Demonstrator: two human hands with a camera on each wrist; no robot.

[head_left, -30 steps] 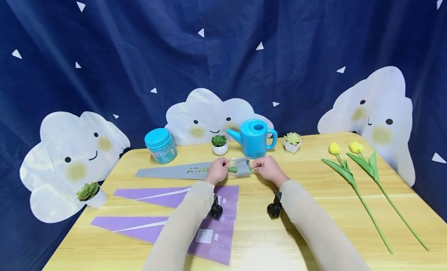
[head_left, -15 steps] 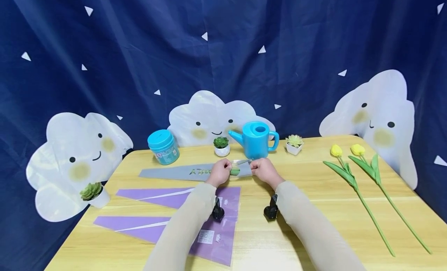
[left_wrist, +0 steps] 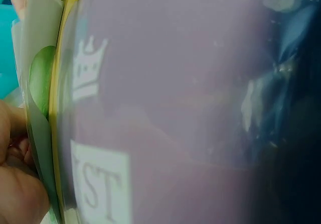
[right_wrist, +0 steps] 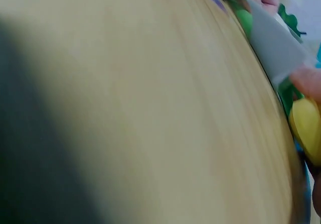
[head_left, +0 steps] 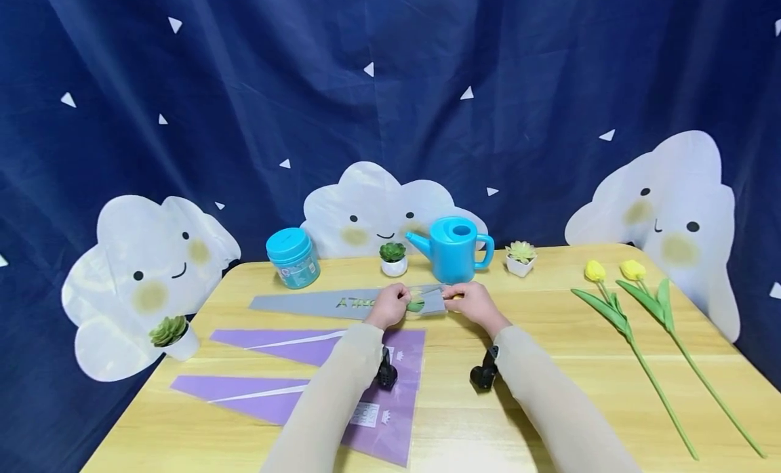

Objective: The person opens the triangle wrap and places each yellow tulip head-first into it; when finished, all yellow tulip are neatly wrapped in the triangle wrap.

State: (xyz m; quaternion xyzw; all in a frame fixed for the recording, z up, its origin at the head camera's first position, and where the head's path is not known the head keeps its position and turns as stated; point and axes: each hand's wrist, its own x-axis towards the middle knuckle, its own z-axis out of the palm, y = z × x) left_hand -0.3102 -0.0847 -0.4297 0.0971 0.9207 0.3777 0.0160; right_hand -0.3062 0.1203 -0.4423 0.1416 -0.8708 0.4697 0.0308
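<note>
A grey flower sleeve [head_left: 305, 303] with cut-out lettering lies across the far middle of the table, its wide end to the right. My left hand [head_left: 390, 305] grips that sleeve near its wide end. Through the sleeve's window a green leaf [left_wrist: 42, 81] shows in the left wrist view. At the wide opening my right hand [head_left: 477, 302] holds a yellow tulip [right_wrist: 307, 126] by its head, fingers and thumb on either side. The tulip's stem is mostly hidden inside the sleeve.
Two purple sleeves [head_left: 281, 344] lie nearer, on the left. Two more yellow tulips [head_left: 647, 361] lie at the right. Behind my hands stand a blue watering can [head_left: 453, 253], a blue tub [head_left: 294, 259] and small potted succulents [head_left: 393, 259]; another potted succulent [head_left: 177, 341] stands at the left edge.
The yellow tulip head now shows in my right hand, close to the sleeve's opening. The sleeve's wide end, lifted a moment ago, lies flatter. The head view has shifted slightly.
</note>
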